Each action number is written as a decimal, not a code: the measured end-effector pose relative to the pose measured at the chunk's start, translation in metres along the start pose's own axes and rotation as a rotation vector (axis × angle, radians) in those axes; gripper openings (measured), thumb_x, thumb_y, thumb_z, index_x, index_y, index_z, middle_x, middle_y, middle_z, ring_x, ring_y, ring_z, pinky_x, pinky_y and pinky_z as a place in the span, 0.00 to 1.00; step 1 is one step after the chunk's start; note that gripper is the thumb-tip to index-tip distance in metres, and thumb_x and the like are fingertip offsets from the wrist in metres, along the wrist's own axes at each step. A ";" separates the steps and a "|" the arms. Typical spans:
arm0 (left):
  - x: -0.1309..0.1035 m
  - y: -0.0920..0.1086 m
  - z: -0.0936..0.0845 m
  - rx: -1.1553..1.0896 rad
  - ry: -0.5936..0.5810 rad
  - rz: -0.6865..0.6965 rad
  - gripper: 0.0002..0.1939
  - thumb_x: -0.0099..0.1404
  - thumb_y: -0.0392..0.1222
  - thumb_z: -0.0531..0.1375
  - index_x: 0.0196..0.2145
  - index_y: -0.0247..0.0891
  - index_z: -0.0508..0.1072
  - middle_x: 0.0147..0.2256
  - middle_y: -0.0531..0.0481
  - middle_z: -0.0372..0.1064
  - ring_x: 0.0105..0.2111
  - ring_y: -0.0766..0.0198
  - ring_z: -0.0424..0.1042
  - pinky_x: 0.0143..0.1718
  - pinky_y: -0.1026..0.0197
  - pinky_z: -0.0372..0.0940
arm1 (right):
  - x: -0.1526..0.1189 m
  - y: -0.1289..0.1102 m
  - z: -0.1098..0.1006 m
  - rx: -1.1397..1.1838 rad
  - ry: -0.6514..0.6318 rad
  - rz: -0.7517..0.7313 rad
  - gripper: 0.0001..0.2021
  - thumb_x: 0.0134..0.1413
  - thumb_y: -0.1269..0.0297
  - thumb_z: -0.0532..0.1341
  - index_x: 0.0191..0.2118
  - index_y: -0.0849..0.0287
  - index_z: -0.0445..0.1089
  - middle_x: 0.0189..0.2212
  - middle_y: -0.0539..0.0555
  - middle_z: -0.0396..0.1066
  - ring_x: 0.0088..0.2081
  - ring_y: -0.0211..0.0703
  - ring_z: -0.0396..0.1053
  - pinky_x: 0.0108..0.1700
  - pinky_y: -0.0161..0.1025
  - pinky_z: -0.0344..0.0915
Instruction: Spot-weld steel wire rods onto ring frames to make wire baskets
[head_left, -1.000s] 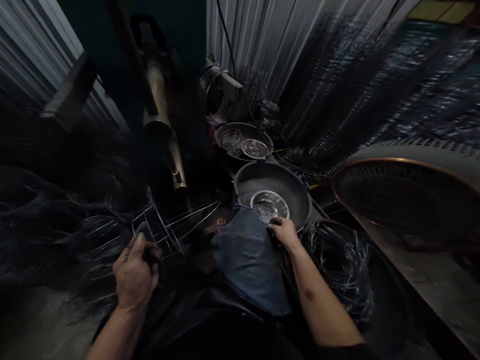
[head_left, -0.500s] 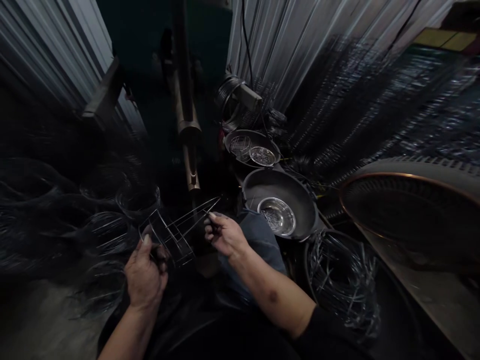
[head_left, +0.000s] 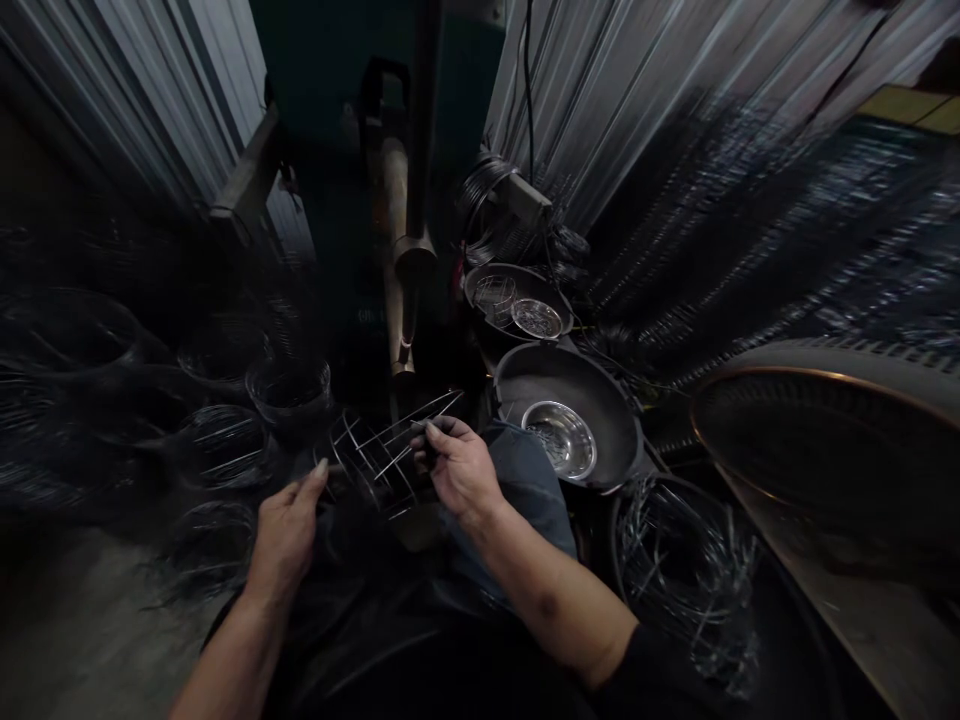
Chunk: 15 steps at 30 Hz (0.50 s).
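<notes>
While your left hand (head_left: 287,528) gripped the near end of the wire frame (head_left: 381,447), the frame lay at that hand's two o'clock. Your right hand (head_left: 463,470) had its thumb and fingertips drawn together beside the wires; I could not tell what they grasped. Toward its three o'clock, a shiny metal bowl (head_left: 580,447) of small pieces sat inside a dark basin (head_left: 609,392).

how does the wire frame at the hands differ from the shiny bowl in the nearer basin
The wire frame is open rods; the bowl has solid walls. The frame is held up in the left hand; the bowl rests in the basin. Both look like metal.
</notes>
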<state>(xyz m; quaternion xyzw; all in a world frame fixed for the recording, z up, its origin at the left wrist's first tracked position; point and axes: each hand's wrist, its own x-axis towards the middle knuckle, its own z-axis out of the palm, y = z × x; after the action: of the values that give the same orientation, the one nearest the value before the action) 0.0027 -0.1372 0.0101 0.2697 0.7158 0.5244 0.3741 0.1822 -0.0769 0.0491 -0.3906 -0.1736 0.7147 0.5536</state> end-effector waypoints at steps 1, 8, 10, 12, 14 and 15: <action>0.004 -0.001 -0.008 0.164 0.027 0.122 0.21 0.50 0.59 0.65 0.30 0.37 0.79 0.29 0.44 0.74 0.33 0.53 0.72 0.38 0.53 0.67 | 0.000 0.001 0.000 -0.015 0.000 -0.004 0.10 0.39 0.73 0.70 0.26 0.60 0.68 0.24 0.49 0.74 0.24 0.35 0.69 0.25 0.30 0.65; -0.010 0.028 0.008 0.880 -0.208 0.840 0.26 0.57 0.56 0.62 0.50 0.41 0.75 0.45 0.41 0.73 0.45 0.46 0.67 0.44 0.47 0.62 | -0.006 0.012 0.000 -0.096 -0.042 0.046 0.09 0.35 0.73 0.70 0.24 0.63 0.70 0.18 0.50 0.71 0.20 0.35 0.68 0.22 0.30 0.64; -0.015 0.039 0.025 1.016 -0.325 0.783 0.22 0.59 0.52 0.60 0.49 0.43 0.75 0.44 0.43 0.73 0.44 0.47 0.66 0.40 0.47 0.61 | -0.007 0.011 -0.002 -0.097 -0.076 0.035 0.09 0.34 0.72 0.71 0.25 0.62 0.70 0.18 0.49 0.71 0.20 0.35 0.68 0.22 0.30 0.65; -0.017 0.045 0.037 1.020 -0.374 0.725 0.17 0.59 0.48 0.58 0.45 0.45 0.77 0.41 0.45 0.73 0.43 0.48 0.66 0.39 0.49 0.60 | -0.008 0.007 -0.005 -0.098 -0.106 0.027 0.11 0.32 0.69 0.72 0.25 0.62 0.71 0.18 0.50 0.71 0.21 0.36 0.69 0.23 0.30 0.66; -0.014 0.046 0.044 0.930 -0.396 0.694 0.15 0.57 0.46 0.59 0.41 0.45 0.78 0.40 0.46 0.73 0.42 0.51 0.67 0.40 0.51 0.60 | -0.010 0.000 -0.012 -0.106 -0.136 0.024 0.12 0.31 0.67 0.73 0.25 0.62 0.72 0.19 0.50 0.72 0.22 0.36 0.70 0.24 0.31 0.67; -0.013 0.046 0.046 0.879 -0.399 0.691 0.14 0.56 0.46 0.60 0.40 0.44 0.79 0.39 0.47 0.73 0.42 0.52 0.67 0.41 0.51 0.60 | -0.011 -0.004 -0.016 -0.121 -0.149 0.021 0.12 0.31 0.66 0.73 0.25 0.62 0.72 0.20 0.51 0.73 0.23 0.37 0.71 0.25 0.31 0.67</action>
<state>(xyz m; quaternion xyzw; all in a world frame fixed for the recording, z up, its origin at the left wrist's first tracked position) 0.0475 -0.1075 0.0495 0.7102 0.6524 0.2092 0.1619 0.1974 -0.0885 0.0452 -0.3710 -0.2531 0.7356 0.5071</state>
